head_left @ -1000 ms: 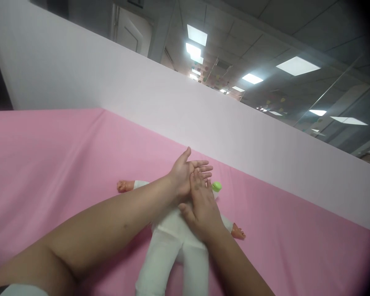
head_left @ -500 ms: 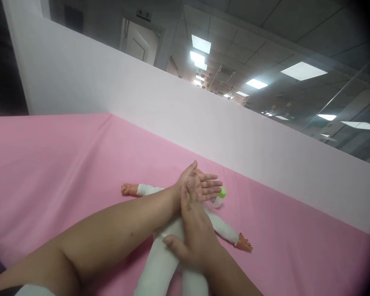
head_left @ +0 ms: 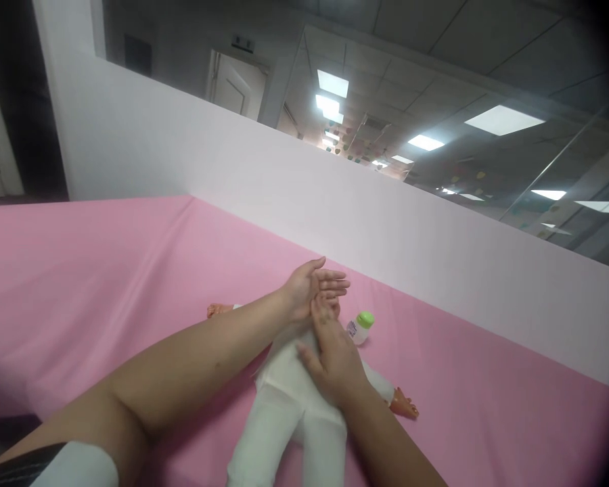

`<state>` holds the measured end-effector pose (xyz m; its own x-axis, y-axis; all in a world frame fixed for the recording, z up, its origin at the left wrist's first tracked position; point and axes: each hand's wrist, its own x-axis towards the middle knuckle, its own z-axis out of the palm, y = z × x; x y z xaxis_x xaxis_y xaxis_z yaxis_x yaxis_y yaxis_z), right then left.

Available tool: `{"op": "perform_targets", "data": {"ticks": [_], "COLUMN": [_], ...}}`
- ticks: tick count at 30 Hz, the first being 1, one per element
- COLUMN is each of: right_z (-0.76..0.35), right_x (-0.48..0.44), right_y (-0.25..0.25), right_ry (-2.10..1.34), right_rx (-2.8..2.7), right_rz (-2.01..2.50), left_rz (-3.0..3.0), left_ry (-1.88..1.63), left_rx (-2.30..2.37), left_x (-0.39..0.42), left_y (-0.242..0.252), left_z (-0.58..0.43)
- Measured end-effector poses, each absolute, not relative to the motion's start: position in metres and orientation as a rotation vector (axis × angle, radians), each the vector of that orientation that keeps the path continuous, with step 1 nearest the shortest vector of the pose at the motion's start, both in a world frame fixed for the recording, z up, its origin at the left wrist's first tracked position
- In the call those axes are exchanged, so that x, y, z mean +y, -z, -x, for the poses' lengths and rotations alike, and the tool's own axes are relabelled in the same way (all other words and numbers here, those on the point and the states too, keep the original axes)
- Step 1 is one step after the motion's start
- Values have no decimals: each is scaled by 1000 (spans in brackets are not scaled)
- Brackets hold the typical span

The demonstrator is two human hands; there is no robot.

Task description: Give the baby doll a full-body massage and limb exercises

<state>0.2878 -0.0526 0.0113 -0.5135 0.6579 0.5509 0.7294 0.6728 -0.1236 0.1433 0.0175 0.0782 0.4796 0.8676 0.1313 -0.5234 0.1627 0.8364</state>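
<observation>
Left hand point(head_left: 312, 287): palm turned up, fingers spread out straight, thumb raised. It grips nothing. It is held just above the upper end of the doll point(head_left: 284, 406).

Right hand point(head_left: 335, 362): palm down, fingers straight and close together, thumb out to the side. Its fingertips point(head_left: 321, 312) lie against the heel of the left palm. It clamps on nothing. The palm sits over the doll's chest; whether it presses on the cloth or only hovers cannot be told.

Doll: lies on its back on the bench point(head_left: 106, 270), legs toward the camera. It wears white clothing. One small bare doll hand point(head_left: 217, 310) shows past the left forearm; the other point(head_left: 403, 406) shows on the bench beside the right wrist. The head is hidden behind the person's two hands.

Container: one small bottle point(head_left: 359, 327) with a green cap stands tilted on the bench just beside the doll's shoulder, near the right hand's fingers and apart from them. The cap is on. A printed label shows, too small to read. The contents cannot be seen.

Bench: covered in pink cloth, creased at the left. A plain white partition point(head_left: 335, 203) runs along its far edge.
</observation>
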Motion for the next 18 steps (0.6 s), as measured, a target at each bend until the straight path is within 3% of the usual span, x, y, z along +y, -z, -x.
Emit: {"op": "perform_targets", "data": {"ticks": [11,14,18], "right_z": [-283,-285,-289], "right_x": [-31,-29,-29], "right_y": [12,14,15], "right_ry": [63,34,33], "right_rx": [-2138,-2169,-2138], "right_rz": [878,837,821], "left_rz": [-1735,-2288,-2484], "left_ry": [-1157,-1102,-964], "left_rx": [726,854,1043], "left_x": [-18,-22,-16], "left_y": [-26,-15,-7], "left_z": [-114,-92,-80]}}
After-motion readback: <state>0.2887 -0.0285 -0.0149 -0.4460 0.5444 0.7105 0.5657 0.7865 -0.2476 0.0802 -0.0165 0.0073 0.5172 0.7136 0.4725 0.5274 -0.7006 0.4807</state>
